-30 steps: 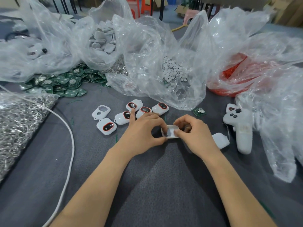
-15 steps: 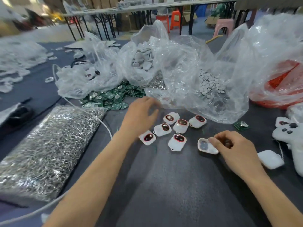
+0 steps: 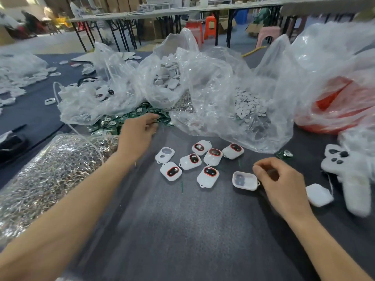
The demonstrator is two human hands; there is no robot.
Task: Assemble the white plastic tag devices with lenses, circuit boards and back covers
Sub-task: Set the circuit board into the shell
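Note:
My left hand (image 3: 139, 131) reaches far forward, and its fingertips are on the heap of green circuit boards (image 3: 113, 123) beside the clear bags. Whether it pinches a board is hidden. My right hand (image 3: 284, 182) has curled fingers and pinches the right edge of an open white tag shell (image 3: 242, 180) that lies hollow side up on the grey cloth. Between my hands lie several white tags with red-rimmed lenses (image 3: 209, 174) and one empty front shell (image 3: 164, 155). A white back cover (image 3: 319, 195) lies right of my right hand.
A bag of metal key rings (image 3: 50, 173) fills the left. Clear bags of white covers (image 3: 168, 78) and round discs (image 3: 247, 106) stand behind, with a red bag (image 3: 334, 102) far right. A lone circuit board (image 3: 285, 154) and a white controller-shaped device (image 3: 349, 177) lie at right.
My left hand let go of the shell and moved forward-left to the circuit board heap. My right hand set the shell on the cloth and stays at it. The view tilted up.

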